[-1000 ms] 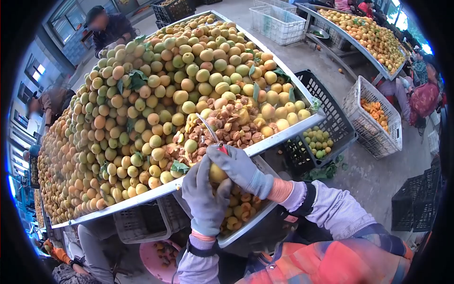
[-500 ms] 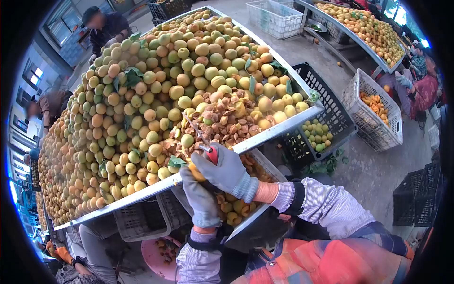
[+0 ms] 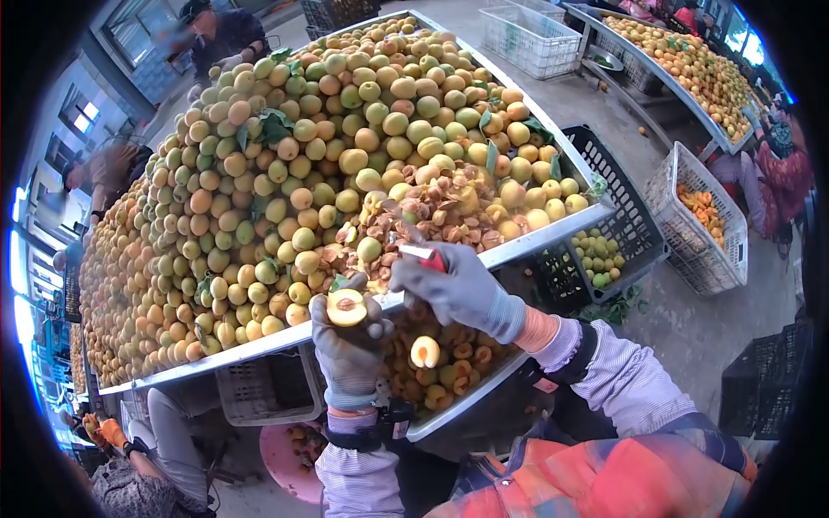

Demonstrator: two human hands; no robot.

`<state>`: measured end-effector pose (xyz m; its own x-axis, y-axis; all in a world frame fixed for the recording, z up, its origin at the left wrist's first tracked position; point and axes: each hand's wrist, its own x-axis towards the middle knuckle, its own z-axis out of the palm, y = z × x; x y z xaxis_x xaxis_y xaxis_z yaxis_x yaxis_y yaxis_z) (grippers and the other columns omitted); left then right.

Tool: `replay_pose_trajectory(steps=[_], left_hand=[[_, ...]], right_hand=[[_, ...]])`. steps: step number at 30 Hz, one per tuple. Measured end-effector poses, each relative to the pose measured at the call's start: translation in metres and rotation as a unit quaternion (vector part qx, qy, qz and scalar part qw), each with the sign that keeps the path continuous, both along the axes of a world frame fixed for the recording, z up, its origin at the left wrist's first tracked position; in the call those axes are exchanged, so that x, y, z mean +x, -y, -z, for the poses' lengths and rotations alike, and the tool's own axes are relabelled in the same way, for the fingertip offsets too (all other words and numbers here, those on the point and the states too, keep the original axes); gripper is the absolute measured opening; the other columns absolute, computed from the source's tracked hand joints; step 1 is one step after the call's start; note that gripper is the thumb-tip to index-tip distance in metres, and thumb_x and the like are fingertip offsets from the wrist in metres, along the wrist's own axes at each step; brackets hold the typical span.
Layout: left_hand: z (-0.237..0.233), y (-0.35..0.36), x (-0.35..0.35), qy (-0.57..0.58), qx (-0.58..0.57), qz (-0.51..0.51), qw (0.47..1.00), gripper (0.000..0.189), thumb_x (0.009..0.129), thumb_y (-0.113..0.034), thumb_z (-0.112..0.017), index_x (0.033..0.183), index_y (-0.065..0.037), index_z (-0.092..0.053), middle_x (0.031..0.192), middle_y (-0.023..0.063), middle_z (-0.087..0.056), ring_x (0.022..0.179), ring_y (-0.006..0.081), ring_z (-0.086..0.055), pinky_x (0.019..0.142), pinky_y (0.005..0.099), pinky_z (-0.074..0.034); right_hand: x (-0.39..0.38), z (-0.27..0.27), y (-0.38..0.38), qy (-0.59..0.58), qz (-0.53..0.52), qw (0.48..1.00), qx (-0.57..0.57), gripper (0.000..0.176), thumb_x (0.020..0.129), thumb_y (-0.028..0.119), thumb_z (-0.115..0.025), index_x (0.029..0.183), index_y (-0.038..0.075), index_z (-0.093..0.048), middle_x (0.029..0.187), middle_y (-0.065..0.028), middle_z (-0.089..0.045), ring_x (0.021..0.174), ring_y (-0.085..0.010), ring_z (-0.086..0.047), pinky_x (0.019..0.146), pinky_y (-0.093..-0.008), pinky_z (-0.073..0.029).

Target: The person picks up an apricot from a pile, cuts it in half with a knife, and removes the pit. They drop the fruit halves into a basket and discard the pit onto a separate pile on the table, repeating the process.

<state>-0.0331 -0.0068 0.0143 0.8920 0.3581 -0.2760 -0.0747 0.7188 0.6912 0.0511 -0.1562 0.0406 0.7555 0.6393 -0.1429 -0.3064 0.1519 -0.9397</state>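
Note:
My left hand, in a grey glove, holds an apricot half with its cut face up and the pit showing. My right hand, gloved too, is closed around a red-handled knife; its blade is blurred over the table edge. Another apricot half appears in mid-air between my hands, above a crate of cut apricots. Just beyond my hands lies a heap of brown apricot pits, beside a large pile of whole apricots on a metal-rimmed table.
A black crate with greenish fruit and a white crate with orange pieces stand right of the table. A pink basin sits on the floor at lower left. Other people work around this table and a second fruit table.
The apricot held between both hands is now in two halves. My hands have moved apart; one half stays in my left hand, the other is loose above the crate.

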Motion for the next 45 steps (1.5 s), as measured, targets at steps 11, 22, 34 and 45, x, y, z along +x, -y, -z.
replay_pose_trajectory(steps=[11,22,34,45], left_hand=[[0.017,0.052,-0.009,-0.125,-0.068,0.166,0.976,0.053,0.091,-0.055,-0.034,0.085,-0.007,-0.055,0.048,0.0044,-0.042,0.037,0.0127,-0.035,0.041,0.0256,-0.034],[0.02,0.059,-0.014,-0.089,0.007,0.133,0.987,0.02,0.094,-0.028,-0.037,0.095,-0.011,-0.048,0.07,0.0025,-0.051,0.048,0.0088,-0.044,0.043,0.0199,-0.037],[0.035,0.055,-0.011,-0.108,-0.095,0.167,0.975,0.037,0.094,-0.046,-0.034,0.095,-0.012,-0.048,0.07,0.0025,-0.054,0.045,0.0109,-0.043,0.042,0.0236,-0.035],[0.023,0.069,-0.015,-0.076,0.03,0.137,0.987,0.043,0.095,-0.05,-0.034,0.094,-0.01,-0.049,0.063,0.0025,-0.048,0.046,0.0095,-0.04,0.047,0.0242,-0.039]], right_hand=[[0.003,-0.008,-0.003,0.048,0.177,0.95,0.254,0.032,0.091,0.035,-0.052,0.088,0.004,-0.058,0.065,-0.0042,-0.055,0.041,-0.0085,-0.047,0.034,-0.0193,-0.032],[-0.014,-0.018,-0.012,0.012,0.125,0.98,0.151,0.027,0.086,0.025,-0.064,0.069,0.005,-0.06,0.054,0.0015,-0.055,0.042,-0.0023,-0.047,0.036,-0.0184,-0.033],[0.002,0.016,-0.018,-0.192,0.182,0.953,0.148,0.04,0.085,0.037,-0.063,0.063,0.005,-0.055,0.051,-0.0007,-0.05,0.034,-0.0055,-0.038,0.03,-0.0203,-0.029],[0.008,0.023,-0.013,-0.208,0.138,0.953,0.171,0.036,0.087,0.039,-0.06,0.071,0.007,-0.055,0.049,0.0022,-0.046,0.034,-0.0058,-0.037,0.031,-0.0205,-0.029]])
